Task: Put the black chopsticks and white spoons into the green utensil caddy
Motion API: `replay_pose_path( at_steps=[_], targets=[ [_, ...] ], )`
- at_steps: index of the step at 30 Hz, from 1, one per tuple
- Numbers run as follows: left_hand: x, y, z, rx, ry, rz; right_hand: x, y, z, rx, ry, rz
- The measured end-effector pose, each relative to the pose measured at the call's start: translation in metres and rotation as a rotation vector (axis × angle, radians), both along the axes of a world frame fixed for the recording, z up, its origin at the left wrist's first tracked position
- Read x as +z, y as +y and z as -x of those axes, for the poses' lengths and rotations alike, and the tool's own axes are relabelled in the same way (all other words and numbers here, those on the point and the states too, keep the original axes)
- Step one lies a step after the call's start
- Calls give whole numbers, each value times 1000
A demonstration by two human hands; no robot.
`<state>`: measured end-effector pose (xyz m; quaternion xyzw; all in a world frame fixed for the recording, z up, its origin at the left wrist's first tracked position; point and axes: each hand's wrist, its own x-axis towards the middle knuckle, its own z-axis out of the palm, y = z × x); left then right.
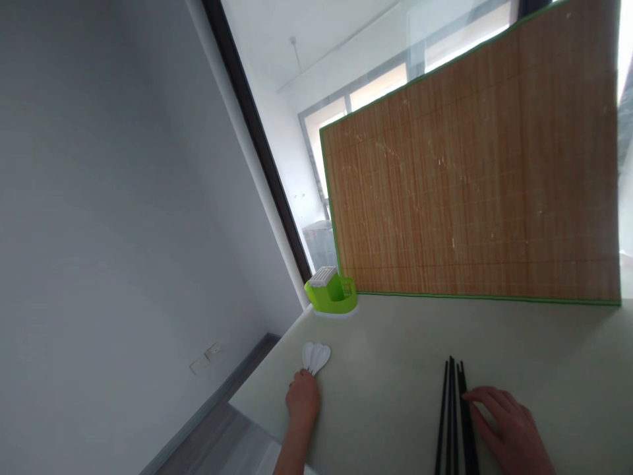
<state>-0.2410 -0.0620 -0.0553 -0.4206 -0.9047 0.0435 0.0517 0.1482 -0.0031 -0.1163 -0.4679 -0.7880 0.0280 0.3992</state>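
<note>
My left hand (303, 396) is closed round the handles of several white spoons (316, 357), whose bowls fan out beyond the fingers, low over the table's left part. The handles themselves are hidden by the hand. Several long black chopsticks (450, 415) lie on the table at the lower right, side by side and pointing away from me. My right hand (507, 422) is at their right side, thumb and index fingertips closed together at the rightmost chopsticks (463, 402). The chopsticks' near ends run out of the frame.
A green utensil holder (333, 302) with a white slotted top part stands at the back left of the pale table (386, 382). Behind it a bamboo mat (469, 178) with green edging hangs upright against glass. A grey wall (123, 231) rises to the left, beyond the table's edge.
</note>
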Motion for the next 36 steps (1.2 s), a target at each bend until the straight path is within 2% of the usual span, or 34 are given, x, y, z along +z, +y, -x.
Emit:
replay_pose_path(
  at_steps=[5, 7, 9, 11, 14, 17, 19, 21, 23, 26, 30, 33, 36],
  targets=[
    [7, -2, -8, -28, -19, 10, 2, -1, 1, -4, 1, -4],
    [10, 1, -22, -57, -39, 3, 2, -1, 3, 2, 3, 0],
    [14, 8, -47, -111, -64, -9, 2, -3, 6, 19, 1, 6],
    [17, 16, -83, -200, -94, -32, 4, -4, 10, 35, 10, 1],
    [19, 25, -152, -405, -155, -78, 12, -7, 9, -4, 75, -61],
    [18, 26, -225, -636, -241, -99, 27, -7, -5, -147, 190, -184],
    [14, 24, -266, -736, -302, -55, 35, -6, -19, -279, 251, -237],
    [7, 21, -299, -799, -344, 5, 38, -4, -33, -398, 267, -240],
    [-3, 20, -321, -830, -370, 42, 37, -1, -42, -490, 232, -197],
    [-22, 20, -336, -800, -403, 38, 30, 3, -43, -572, 137, -90],
    [-38, 17, -335, -714, -441, 22, 22, 4, -30, -591, -25, 12],
    [-34, 11, -331, -679, -486, 47, 18, 3, -22, -577, -148, 39],
    [-22, 3, -329, -658, -518, 79, 14, 1, -19, -551, -239, 80]
  ],
)
